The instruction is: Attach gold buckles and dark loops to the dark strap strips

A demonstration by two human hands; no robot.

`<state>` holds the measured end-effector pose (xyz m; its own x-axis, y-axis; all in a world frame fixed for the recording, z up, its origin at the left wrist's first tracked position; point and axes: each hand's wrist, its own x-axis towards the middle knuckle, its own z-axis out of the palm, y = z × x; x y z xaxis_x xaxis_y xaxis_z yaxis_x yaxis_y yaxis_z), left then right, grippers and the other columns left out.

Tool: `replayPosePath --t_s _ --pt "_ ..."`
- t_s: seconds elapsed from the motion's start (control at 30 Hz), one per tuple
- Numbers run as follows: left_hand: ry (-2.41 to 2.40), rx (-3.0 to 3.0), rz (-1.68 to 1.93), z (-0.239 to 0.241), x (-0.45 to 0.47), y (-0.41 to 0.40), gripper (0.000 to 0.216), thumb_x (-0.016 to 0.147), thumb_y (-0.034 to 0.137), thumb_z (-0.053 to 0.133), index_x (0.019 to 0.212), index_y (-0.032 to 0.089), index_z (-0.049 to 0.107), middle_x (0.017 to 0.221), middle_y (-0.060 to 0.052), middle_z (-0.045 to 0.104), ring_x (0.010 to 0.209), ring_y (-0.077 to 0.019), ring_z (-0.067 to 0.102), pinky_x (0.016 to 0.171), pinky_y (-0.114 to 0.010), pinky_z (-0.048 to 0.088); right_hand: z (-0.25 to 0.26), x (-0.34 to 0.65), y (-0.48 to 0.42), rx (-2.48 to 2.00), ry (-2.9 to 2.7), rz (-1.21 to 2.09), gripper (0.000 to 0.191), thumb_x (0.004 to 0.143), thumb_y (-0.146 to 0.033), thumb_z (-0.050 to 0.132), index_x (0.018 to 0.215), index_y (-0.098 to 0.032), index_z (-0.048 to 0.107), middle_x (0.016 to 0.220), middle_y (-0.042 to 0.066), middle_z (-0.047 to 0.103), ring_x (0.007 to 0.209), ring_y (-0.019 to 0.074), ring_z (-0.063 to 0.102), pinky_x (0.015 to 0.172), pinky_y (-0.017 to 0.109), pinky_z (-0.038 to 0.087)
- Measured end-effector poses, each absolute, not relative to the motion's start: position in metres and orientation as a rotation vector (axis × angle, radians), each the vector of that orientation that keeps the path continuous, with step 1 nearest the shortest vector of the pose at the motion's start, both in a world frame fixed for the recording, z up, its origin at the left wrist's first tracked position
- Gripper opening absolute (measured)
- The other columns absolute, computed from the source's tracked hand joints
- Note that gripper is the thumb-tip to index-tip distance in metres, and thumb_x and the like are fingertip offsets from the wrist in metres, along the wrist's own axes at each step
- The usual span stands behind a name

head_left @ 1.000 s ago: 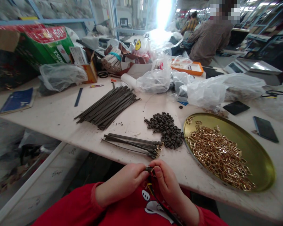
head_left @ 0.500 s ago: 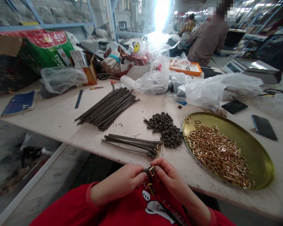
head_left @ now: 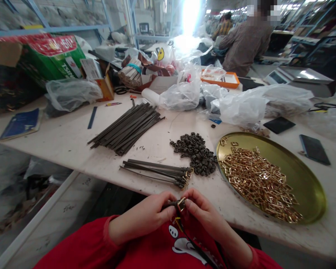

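My left hand [head_left: 149, 215] pinches a dark strap [head_left: 170, 204] between thumb and fingers, just beyond the table's front edge. At the strap's right end is a gold buckle [head_left: 181, 204], which my right hand [head_left: 205, 215] grips by its right side. Most of the strap's length is hidden by my left hand. Just ahead on the table lie several straps with buckles [head_left: 154, 170], their gold ends pointing right. Beyond them is a heap of small dark loops [head_left: 196, 153]. To the right, a round gold-coloured tray [head_left: 305, 175] carries a pile of gold buckles [head_left: 260, 183].
A stack of plain dark straps [head_left: 128, 129] lies farther back on the left. Clear plastic bags [head_left: 240, 106] line the table's back. A phone [head_left: 315, 149] rests at the right, a blue booklet [head_left: 21, 123] at the far left. Another person [head_left: 245, 45] stands beyond the table.
My left fingers have shifted back a little on the strap, and more of it shows beside the buckle. The buckle has turned to show its frame more openly.
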<state>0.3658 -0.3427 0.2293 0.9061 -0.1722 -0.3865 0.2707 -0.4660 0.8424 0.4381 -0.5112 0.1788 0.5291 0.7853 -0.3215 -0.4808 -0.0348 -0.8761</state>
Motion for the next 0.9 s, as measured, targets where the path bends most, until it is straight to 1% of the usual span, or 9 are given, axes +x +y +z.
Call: replayPosePath --t_s 0.1,0.17,0.27,0.4,0.57,0.63,0.7,0.77,0.9 --pt "0.086 1.949 -0.492 0.230 0.368 -0.347 0.019 0.084 0.022 0.038 0.089 0.017 0.056 0.085 -0.001 0.063 0.077 -0.0141 0.055 0.067 -0.021 0.041 0.181 0.437 -0.510 -1.269 -0.328 1.004 0.028 0.078 -0.046 0.057 0.080 -0.020 0.047 0.063 -0.005 0.049 0.056 0.0097 0.044 0.053 0.022 0.036" --pt "0.120 1.998 -0.479 0.227 0.369 -0.349 0.017 0.082 0.021 0.040 0.085 0.016 0.055 0.082 -0.001 0.062 0.073 -0.0142 0.054 0.064 -0.022 0.040 0.182 0.435 -0.509 -1.312 -0.385 0.963 0.026 0.077 -0.043 0.057 0.086 -0.020 0.047 0.069 -0.003 0.051 0.061 0.0114 0.048 0.057 0.023 0.039" --pt "0.157 2.054 -0.469 0.223 0.370 -0.351 0.016 0.080 0.021 0.041 0.084 0.016 0.055 0.080 -0.001 0.061 0.071 -0.0144 0.052 0.062 -0.023 0.038 0.181 0.432 -0.506 -1.449 -0.523 0.902 0.026 0.075 -0.031 0.059 0.096 -0.021 0.047 0.080 -0.001 0.055 0.071 0.0138 0.052 0.062 0.025 0.042" --pt "0.190 2.048 -0.468 0.222 0.369 -0.351 0.013 0.077 0.021 0.042 0.078 0.015 0.053 0.073 0.001 0.057 0.066 -0.0131 0.049 0.057 -0.022 0.034 0.178 0.432 -0.504 -1.656 -0.634 0.830 0.008 0.078 -0.024 0.053 0.084 -0.021 0.049 0.070 -0.003 0.053 0.062 0.0121 0.049 0.056 0.023 0.039" --pt "0.239 2.075 -0.452 0.221 0.369 -0.351 0.013 0.076 0.022 0.041 0.069 0.016 0.051 0.066 0.002 0.052 0.062 -0.0121 0.045 0.054 -0.022 0.031 0.181 0.432 -0.505 -1.804 -0.770 0.723 0.003 0.081 -0.022 0.048 0.084 -0.020 0.048 0.066 -0.002 0.051 0.058 0.0120 0.046 0.052 0.023 0.036" --pt "0.231 2.064 -0.465 0.218 0.368 -0.350 0.014 0.075 0.022 0.041 0.071 0.015 0.052 0.067 0.002 0.053 0.063 -0.0123 0.045 0.054 -0.022 0.031 0.182 0.432 -0.505 -1.823 -0.851 0.671 0.009 0.080 -0.017 0.048 0.088 -0.020 0.049 0.072 -0.001 0.052 0.062 0.0131 0.047 0.056 0.024 0.038" --pt "0.220 2.028 -0.492 0.215 0.368 -0.349 0.015 0.074 0.022 0.041 0.073 0.015 0.054 0.068 0.002 0.054 0.063 -0.0125 0.045 0.054 -0.022 0.032 0.182 0.433 -0.505 -1.833 -0.985 0.588 0.022 0.075 -0.010 0.049 0.094 -0.020 0.051 0.083 0.003 0.052 0.072 0.0152 0.049 0.062 0.026 0.039" --pt "0.222 1.993 -0.515 0.212 0.367 -0.348 0.015 0.073 0.021 0.041 0.073 0.015 0.054 0.068 0.003 0.053 0.063 -0.0122 0.045 0.054 -0.022 0.032 0.183 0.433 -0.504 -1.852 -1.117 0.505 0.030 0.069 -0.005 0.050 0.095 -0.020 0.053 0.087 0.004 0.050 0.075 0.0162 0.049 0.063 0.027 0.039" --pt "0.241 1.967 -0.521 0.208 0.365 -0.347 0.012 0.072 0.021 0.042 0.067 0.015 0.051 0.062 0.005 0.047 0.060 -0.0106 0.041 0.052 -0.021 0.029 0.185 0.433 -0.505 -1.879 -1.233 0.456 0.025 0.069 -0.005 0.050 0.088 -0.020 0.053 0.077 0.001 0.048 0.067 0.0148 0.046 0.057 0.026 0.033"
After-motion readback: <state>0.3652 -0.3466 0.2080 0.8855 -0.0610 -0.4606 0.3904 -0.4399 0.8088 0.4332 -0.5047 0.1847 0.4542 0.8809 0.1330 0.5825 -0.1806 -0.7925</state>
